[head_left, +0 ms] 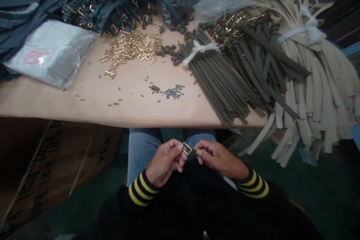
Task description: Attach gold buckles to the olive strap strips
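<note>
Over my lap, just off the table's front edge, a gold buckle [187, 149] is pinched between the thumb and fingers of my left hand [168, 159]. My right hand [218, 156] is closed close to the buckle's right side, its thumb and forefinger pressed together on a small dark piece at the buckle. What that piece is, I cannot make out. Loose gold buckles [132, 47] lie heaped on the table. Closer to me is a scatter of tiny metal pieces [173, 92]. Dark olive strap loops [176, 56] sit beside the buckle heap.
A bundle of olive straps [216, 78] tied with white plastic lies on the tabletop [84, 108]. Beige straps [317, 82] hang over the right edge. Black buckled straps [107, 7] and a plastic-wrapped packet [52, 52] are at left. Cardboard boxes [62, 161] stand below.
</note>
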The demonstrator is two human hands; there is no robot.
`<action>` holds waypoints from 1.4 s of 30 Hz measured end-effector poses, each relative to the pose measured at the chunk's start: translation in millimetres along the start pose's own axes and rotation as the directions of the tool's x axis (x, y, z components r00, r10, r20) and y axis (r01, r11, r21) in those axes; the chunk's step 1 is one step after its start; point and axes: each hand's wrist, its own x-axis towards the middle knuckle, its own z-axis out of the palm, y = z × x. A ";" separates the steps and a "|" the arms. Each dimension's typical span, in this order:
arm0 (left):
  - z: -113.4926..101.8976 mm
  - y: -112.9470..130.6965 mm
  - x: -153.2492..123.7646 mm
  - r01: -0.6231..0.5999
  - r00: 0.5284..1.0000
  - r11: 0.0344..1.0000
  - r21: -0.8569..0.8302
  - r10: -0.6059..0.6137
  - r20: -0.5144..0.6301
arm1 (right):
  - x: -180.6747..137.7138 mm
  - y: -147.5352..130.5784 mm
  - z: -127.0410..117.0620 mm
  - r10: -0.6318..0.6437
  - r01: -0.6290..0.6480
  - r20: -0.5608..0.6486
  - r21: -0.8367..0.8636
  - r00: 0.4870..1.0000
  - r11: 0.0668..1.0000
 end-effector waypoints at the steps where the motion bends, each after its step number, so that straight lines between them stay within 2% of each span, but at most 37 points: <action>1: 0.2 -0.1 0.1 -0.001 1.000 1.000 -0.010 0.002 0.007 | 0.1 -0.7 0.8 -0.008 0.008 -0.006 -0.006 1.000 1.000; 5: 1.2 -0.5 0.7 0.007 1.000 0.998 -0.060 -0.005 0.027 | 3.2 0.8 2.8 -0.016 0.015 0.022 0.056 1.000 0.998; 8: 2.6 -1.8 1.5 -0.042 0.999 0.998 -0.044 0.041 -0.018 | 7.3 5.0 3.4 -0.020 0.017 0.026 0.105 0.999 0.994; 14: 3.1 -5.7 3.4 -0.122 0.989 0.981 0.149 0.134 -0.070 | 13.2 10.0 7.0 -0.028 0.026 0.012 0.140 1.000 0.990; 19: 4.0 -9.9 5.4 -0.114 0.993 0.962 0.249 0.119 -0.007 | 14.3 9.2 13.8 -0.029 0.033 -0.038 0.107 0.999 0.994; 24: 3.5 -9.1 8.0 -0.170 0.960 0.934 0.315 0.229 -0.161 | 15.6 4.1 18.9 0.011 -0.007 -0.063 0.059 0.998 0.998; 27: 1.1 -7.5 8.7 -0.179 0.953 0.917 0.357 0.252 -0.170 | 15.2 0.3 21.8 0.004 0.000 -0.047 0.084 0.999 0.996; 31: -0.8 -9.0 9.7 -0.191 0.949 0.905 0.380 0.269 -0.164 | 15.1 -2.4 27.0 -0.037 0.038 -0.158 0.002 0.987 0.999; 34: -0.7 -11.2 10.3 -0.180 0.955 0.905 0.385 0.255 -0.153 | 16.5 -2.8 29.7 -0.019 -0.008 -0.243 -0.109 0.970 0.994; 37: 0.0 -11.7 9.6 -0.160 0.960 0.897 0.413 0.239 -0.146 | 17.8 -3.9 30.0 0.008 -0.048 -0.261 -0.145 0.965 0.988; 42: 2.4 -10.6 6.2 -0.228 0.939 0.802 0.553 0.331 -0.092 | 18.5 -5.1 28.9 0.025 -0.098 -0.344 -0.196 0.939 0.976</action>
